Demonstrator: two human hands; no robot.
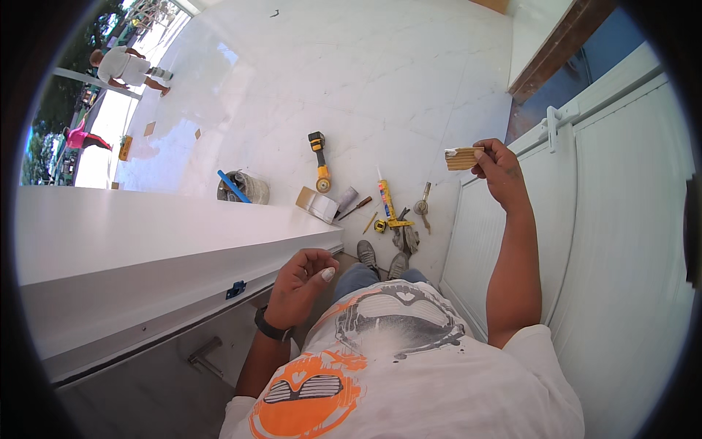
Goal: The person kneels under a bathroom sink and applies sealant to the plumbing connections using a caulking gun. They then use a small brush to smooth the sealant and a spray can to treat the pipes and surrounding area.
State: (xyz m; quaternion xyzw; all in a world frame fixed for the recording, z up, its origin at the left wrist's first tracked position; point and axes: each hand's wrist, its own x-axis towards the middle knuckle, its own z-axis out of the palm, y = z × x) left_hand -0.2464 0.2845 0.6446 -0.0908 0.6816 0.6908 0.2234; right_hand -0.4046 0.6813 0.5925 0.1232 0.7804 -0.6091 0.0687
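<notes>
Out to the right, my right hand [502, 174] pinches a small ribbed piece of cardboard [463, 159] between thumb and fingers. White paste is smeared on the cardboard's left end. My left hand [298, 287] is held in front of my body with its fingers curled in and a dark band on the wrist. A white smear covers the thumb tip, and I see nothing held there. The long white panel [168, 230] lies just left of this hand. To the right of my right arm stands a white door [526, 219] with a white handle [553, 126].
On the floor ahead are a yellow angle grinder [320, 164], a caulking gun [386, 199], a tape measure [379, 225], a screwdriver [356, 208], an open box [316, 204] and a bucket [253, 188]. Gloves [406, 239] lie near my shoes. Two people are at the far left.
</notes>
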